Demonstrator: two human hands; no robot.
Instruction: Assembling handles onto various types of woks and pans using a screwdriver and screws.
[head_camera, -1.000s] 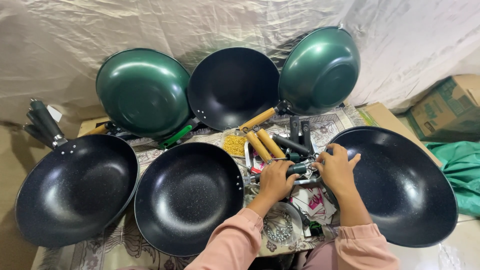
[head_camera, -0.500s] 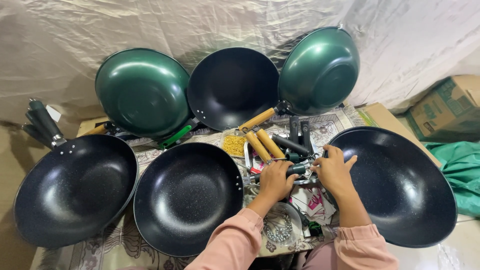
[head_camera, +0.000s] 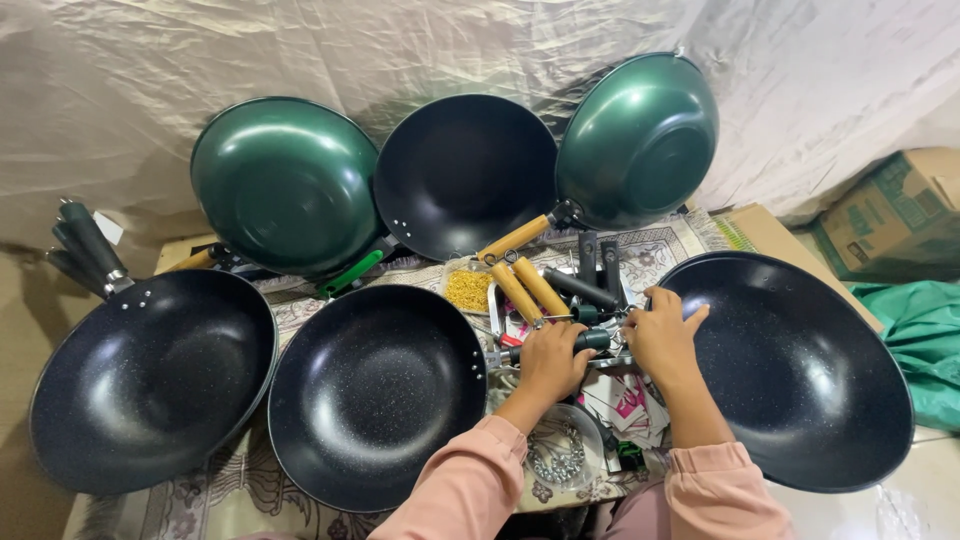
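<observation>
My left hand (head_camera: 552, 360) is closed around a dark green pan handle (head_camera: 590, 340) lying across the middle of the mat. My right hand (head_camera: 662, 335) grips the other end of that handle, right beside the rim of a large black wok (head_camera: 800, 370) on my right. Loose wooden handles (head_camera: 528, 290) and dark handles (head_camera: 585, 285) lie just beyond my hands. A small bowl of metal screws (head_camera: 562, 462) sits under my left wrist.
Two more black woks (head_camera: 375, 395) (head_camera: 150, 380) lie to the left. Green woks (head_camera: 285, 185) (head_camera: 640, 140) and a black one (head_camera: 465, 175) lean against the draped sheet behind. A dish of yellow bits (head_camera: 467, 290), a cardboard box (head_camera: 895, 215) and green cloth (head_camera: 925, 340) are nearby.
</observation>
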